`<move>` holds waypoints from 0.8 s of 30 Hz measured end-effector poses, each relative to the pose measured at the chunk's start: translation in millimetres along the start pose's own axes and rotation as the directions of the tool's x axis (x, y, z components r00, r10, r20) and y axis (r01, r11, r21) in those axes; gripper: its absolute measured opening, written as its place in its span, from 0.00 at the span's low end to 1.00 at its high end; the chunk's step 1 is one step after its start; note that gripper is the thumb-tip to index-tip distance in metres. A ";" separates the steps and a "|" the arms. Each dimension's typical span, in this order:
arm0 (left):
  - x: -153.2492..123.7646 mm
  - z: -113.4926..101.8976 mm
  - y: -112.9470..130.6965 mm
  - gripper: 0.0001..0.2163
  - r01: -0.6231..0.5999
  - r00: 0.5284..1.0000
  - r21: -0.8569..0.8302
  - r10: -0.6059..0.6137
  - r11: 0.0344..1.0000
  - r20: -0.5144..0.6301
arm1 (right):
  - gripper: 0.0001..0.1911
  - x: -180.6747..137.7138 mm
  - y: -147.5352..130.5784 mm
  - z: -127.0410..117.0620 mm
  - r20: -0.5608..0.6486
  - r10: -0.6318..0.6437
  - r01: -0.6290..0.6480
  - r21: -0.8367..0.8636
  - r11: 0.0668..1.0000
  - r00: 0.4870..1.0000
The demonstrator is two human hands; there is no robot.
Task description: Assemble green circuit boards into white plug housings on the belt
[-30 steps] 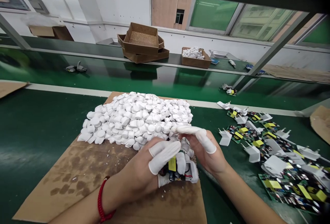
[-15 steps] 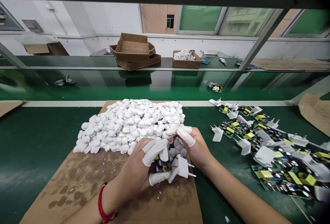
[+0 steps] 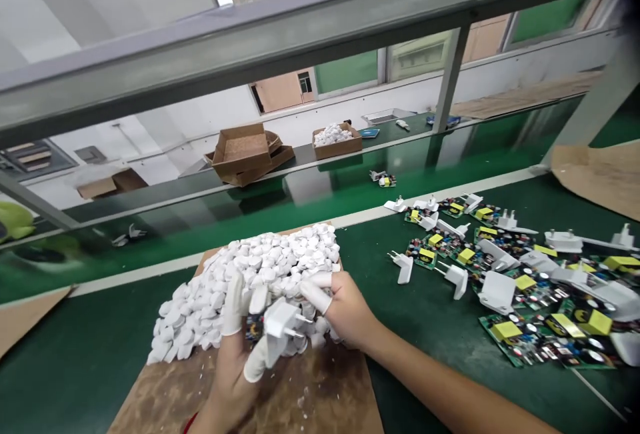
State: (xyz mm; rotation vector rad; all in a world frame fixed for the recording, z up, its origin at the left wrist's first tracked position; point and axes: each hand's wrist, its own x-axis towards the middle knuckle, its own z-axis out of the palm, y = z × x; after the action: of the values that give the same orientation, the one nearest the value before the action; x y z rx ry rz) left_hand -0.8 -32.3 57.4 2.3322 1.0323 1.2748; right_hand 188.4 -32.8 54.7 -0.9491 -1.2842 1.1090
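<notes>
My left hand (image 3: 237, 361), in white finger covers, is closed around a small circuit board (image 3: 255, 327). A white two-pin plug (image 3: 283, 327) stands in front of the board, its pins pointing right. On top of the board a rounded white piece (image 3: 259, 299) shows. To the right, my right hand (image 3: 347, 311) has its covered fingertips drawn together at the near right side of a heap of small white pieces (image 3: 270, 254). What those fingertips hold, if anything, I cannot make out. The heap lies on a stained cardboard sheet (image 3: 310, 394).
Several circuit boards with white plugs (image 3: 505, 334) lie spread over the green table at right. Behind, past a pale rail, another board (image 3: 385, 179) lies on a green belt. Shelf boxes include empty cartons (image 3: 243, 154) and a box of white pieces (image 3: 345, 145).
The camera view has tilted. My left hand has turned the board and plug more upright and moved left. My right hand has moved apart from it, down beside the heap.
</notes>
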 end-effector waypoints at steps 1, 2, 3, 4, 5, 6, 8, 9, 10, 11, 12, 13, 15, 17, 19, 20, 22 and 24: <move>7.5 -2.3 0.1 0.28 0.020 0.999 0.017 -0.019 1.000 -0.026 | 0.23 -0.5 0.4 0.2 0.005 -0.036 0.037 -0.084 0.996 0.999; 17.9 -4.6 0.3 0.27 0.011 0.999 0.048 -0.010 0.999 -0.035 | 0.21 -0.8 1.2 0.2 0.025 -0.084 0.087 -0.223 0.971 0.996; 31.0 -6.7 0.4 0.27 -0.012 1.000 0.091 0.013 0.996 -0.010 | 0.18 -1.1 2.5 0.1 0.080 -0.138 0.159 -0.400 0.903 0.987; 46.7 -7.9 0.3 0.27 -0.039 0.999 0.146 0.036 0.989 0.020 | 0.14 -1.5 4.0 0.0 0.179 -0.188 0.258 -0.574 0.777 0.966; 64.4 -7.9 -0.4 0.28 -0.055 0.997 0.202 0.044 0.978 0.058 | 0.11 -2.1 5.8 0.0 0.303 -0.218 0.372 -0.698 0.611 0.927; 83.3 -6.4 -1.9 0.28 -0.057 0.996 0.256 0.037 0.965 0.084 | 0.11 -2.8 7.5 0.1 0.427 -0.226 0.482 -0.750 0.452 0.876; 122.1 1.3 -8.8 0.29 -0.065 0.994 0.408 0.023 0.911 0.109 | 0.16 -4.5 10.0 0.8 0.603 -0.212 0.639 -0.719 0.274 0.769; 140.3 7.2 -14.7 0.29 -0.052 0.993 0.439 0.001 0.897 0.116 | 0.16 -5.3 10.4 1.3 0.657 -0.188 0.683 -0.690 0.239 0.730; 157.0 14.0 -22.1 0.29 -0.034 0.992 0.458 -0.025 0.888 0.122 | 0.15 -6.0 10.2 1.7 0.692 -0.151 0.706 -0.671 0.226 0.706; 171.5 21.1 -31.0 0.28 -0.004 0.990 0.483 -0.066 0.876 0.128 | 0.13 -6.4 9.4 2.1 0.718 -0.105 0.720 -0.657 0.224 0.688; 183.7 27.9 -40.9 0.26 0.040 0.985 0.510 -0.121 0.859 0.127 | 0.12 -6.6 8.1 2.3 0.737 -0.062 0.729 -0.646 0.225 0.673; 193.3 34.0 -51.5 0.24 0.083 0.974 0.544 -0.183 0.835 0.132 | 0.11 -6.6 6.5 2.4 0.747 -0.036 0.734 -0.641 0.224 0.664; 205.5 42.8 -72.3 0.19 0.139 0.925 0.614 -0.323 0.777 0.199 | 0.11 -6.3 3.0 2.2 0.750 -0.029 0.737 -0.640 0.218 0.660; 210.2 46.5 -89.3 0.15 0.143 0.820 0.674 -0.468 0.725 0.328 | 0.12 -6.1 0.2 1.8 0.748 -0.041 0.737 -0.642 0.214 0.663; 211.5 46.4 -99.6 0.13 0.119 0.686 0.718 -0.580 0.686 0.440 | 0.12 -6.3 -1.6 1.7 0.747 -0.054 0.739 -0.640 0.211 0.663; 212.0 45.9 -102.0 0.12 0.102 0.627 0.735 -0.617 0.670 0.476 | 0.12 -6.5 -2.2 1.9 0.747 -0.059 0.740 -0.639 0.209 0.662; 213.9 46.0 -101.4 0.12 0.060 0.550 0.764 -0.660 0.643 0.512 | 0.11 -7.0 -2.8 2.3 0.749 -0.066 0.744 -0.637 0.202 0.660; 216.7 49.8 -93.7 0.12 0.010 0.532 0.783 -0.666 0.622 0.523 | 0.10 -7.5 -2.5 2.7 0.747 -0.069 0.743 -0.639 0.198 0.661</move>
State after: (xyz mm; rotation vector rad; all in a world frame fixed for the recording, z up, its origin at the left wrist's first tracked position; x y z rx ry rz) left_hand 73.9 190.9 110.3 2.4507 1.6984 -0.5102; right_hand 186.3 -40.8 55.6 -0.8972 -2.7034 -0.0360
